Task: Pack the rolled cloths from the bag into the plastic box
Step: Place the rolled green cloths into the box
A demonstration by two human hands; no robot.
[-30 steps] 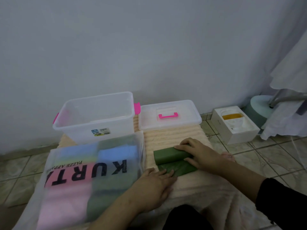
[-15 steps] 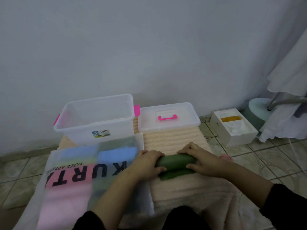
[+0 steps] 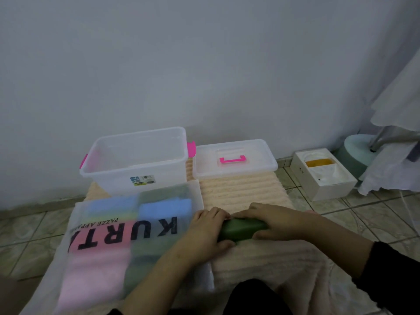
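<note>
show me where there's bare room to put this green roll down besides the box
Free: the ribbed peach mat between the lid and the hands, and the fluffy stretch nearer the person. The plastic box looks empty too. Crowded: the left, where the bag covers the mat, and around the green roll, gripped by left hand and right hand.

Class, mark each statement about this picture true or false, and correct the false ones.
1. Both hands grip the green rolled cloth. True.
2. The clear plastic box already holds cloths. False: nothing shows inside it.
3. The lid with the pink handle lies to the right of the box. True.
4. The bag is black. False: it is translucent, with pink, blue and green cloths showing through.
5. The left hand rests on the lid. False: it holds the roll beside the right hand.
</note>
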